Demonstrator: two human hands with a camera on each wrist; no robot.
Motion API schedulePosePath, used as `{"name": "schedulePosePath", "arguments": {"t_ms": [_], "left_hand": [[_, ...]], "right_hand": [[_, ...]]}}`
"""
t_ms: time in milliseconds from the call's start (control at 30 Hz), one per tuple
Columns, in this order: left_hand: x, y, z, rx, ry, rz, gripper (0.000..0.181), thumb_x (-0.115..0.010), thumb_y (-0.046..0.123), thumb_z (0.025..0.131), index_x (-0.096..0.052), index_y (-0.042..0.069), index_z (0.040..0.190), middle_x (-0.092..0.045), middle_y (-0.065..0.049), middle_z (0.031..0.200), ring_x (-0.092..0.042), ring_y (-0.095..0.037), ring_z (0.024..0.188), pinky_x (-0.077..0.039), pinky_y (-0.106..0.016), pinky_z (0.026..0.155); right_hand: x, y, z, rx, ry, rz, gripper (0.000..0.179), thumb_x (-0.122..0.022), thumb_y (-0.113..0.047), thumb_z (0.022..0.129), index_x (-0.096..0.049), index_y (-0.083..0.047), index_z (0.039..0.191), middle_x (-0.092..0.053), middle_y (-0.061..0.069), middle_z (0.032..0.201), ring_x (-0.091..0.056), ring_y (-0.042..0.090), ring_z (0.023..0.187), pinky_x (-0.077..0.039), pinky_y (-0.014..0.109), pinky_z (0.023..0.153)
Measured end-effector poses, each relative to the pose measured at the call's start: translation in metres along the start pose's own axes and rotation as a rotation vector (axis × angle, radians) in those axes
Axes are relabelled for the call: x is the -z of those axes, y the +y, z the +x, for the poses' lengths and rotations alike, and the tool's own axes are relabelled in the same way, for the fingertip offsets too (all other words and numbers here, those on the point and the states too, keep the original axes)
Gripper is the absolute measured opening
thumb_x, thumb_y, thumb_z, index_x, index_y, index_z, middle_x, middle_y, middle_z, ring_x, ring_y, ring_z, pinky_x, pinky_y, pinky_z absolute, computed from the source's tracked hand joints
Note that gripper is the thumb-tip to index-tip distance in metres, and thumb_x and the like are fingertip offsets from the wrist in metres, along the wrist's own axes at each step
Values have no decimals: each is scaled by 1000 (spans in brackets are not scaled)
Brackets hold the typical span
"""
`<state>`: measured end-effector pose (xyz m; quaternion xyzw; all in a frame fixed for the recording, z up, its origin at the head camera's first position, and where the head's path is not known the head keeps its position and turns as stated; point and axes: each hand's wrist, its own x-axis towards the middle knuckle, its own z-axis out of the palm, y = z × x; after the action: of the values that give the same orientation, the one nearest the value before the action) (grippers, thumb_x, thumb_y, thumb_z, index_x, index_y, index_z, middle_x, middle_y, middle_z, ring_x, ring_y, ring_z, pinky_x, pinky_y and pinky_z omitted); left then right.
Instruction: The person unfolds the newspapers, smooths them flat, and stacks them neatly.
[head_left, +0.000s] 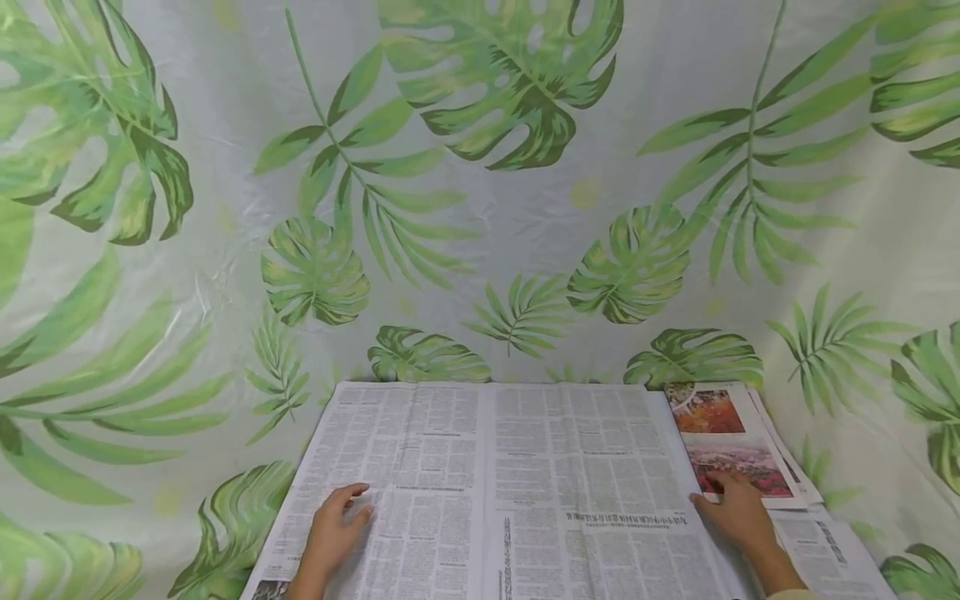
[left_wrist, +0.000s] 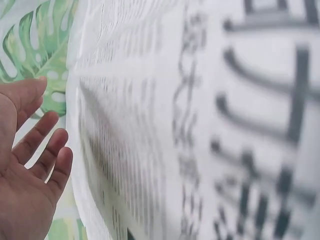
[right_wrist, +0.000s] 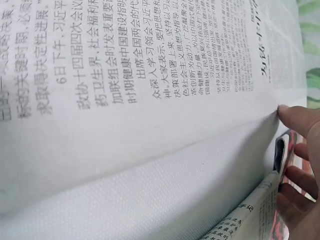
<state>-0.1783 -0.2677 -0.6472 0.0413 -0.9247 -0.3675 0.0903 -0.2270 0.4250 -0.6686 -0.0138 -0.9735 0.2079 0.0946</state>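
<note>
A wide sheet of newspaper (head_left: 525,467) lies spread flat with a fold line down its middle. Over its left half is my left hand (head_left: 333,529), fingers loosely bent and thumb apart, holding nothing; the left wrist view shows the same relaxed hand (left_wrist: 32,165) beside the print. My right hand (head_left: 738,512) is at the sheet's right edge. In the right wrist view its thumb (right_wrist: 295,117) touches that edge, and its fingers (right_wrist: 300,180) rest apart from the thumb by a folded paper (right_wrist: 255,212). A page with red flower photos (head_left: 738,450) lies under the right fingers.
More newspaper sheets (head_left: 825,550) are stacked at the lower right, partly beneath the spread sheet. A pale cloth with green leaf print (head_left: 517,225) rises behind and at both sides. A small dark photo (head_left: 270,590) shows at the sheet's lower left corner.
</note>
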Motion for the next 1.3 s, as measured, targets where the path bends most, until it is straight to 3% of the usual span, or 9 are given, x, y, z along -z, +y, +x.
{"name": "schedulePosePath", "arguments": {"t_ms": [300,467,600,833,1167,1300], "left_hand": [[-22,19,3,-1,-37,-7,36,-78,20,92,-71,15,127,-71,0,119,-58,-12,95,-55,-35,85],[-29,21,2,-32,-30,-27,33,-79,18,91,-73,14,123,-70,3,106,-51,-6,78,-48,-24,69],[-33,19,1,-17,-33,-26,32,-80,17,89,-74,15,121,-69,6,101,-48,-4,70,-41,-22,61],[-39,18,0,-17,-75,-39,31,-80,17,90,-74,19,120,-71,7,101,-47,-6,68,-40,-22,60],[-42,24,0,19,-102,-41,28,-78,18,92,-74,18,119,-71,7,100,-50,-6,69,-42,-22,60],[-41,24,0,-6,-110,-41,27,-78,17,92,-74,16,119,-71,7,99,-50,-5,68,-42,-22,60]], "right_hand": [[-6,3,-7,53,148,16,50,-82,-21,80,-68,10,117,-64,38,112,-59,59,104,-47,69,87],[-9,0,-7,52,173,30,42,-80,-13,81,-71,10,115,-65,37,108,-60,59,103,-47,69,86],[-8,-2,-6,32,156,35,39,-75,-12,81,-71,9,114,-68,33,104,-63,56,99,-49,66,83],[-4,-8,-5,-24,136,28,35,-62,-4,79,-74,7,110,-74,21,92,-69,44,88,-53,57,69],[1,-14,-11,-35,155,11,27,-66,-8,87,-76,6,108,-75,18,86,-70,39,78,-52,54,65],[-1,-15,-12,-19,206,4,26,-68,-7,86,-76,5,107,-73,15,81,-66,33,71,-50,51,61]]}}
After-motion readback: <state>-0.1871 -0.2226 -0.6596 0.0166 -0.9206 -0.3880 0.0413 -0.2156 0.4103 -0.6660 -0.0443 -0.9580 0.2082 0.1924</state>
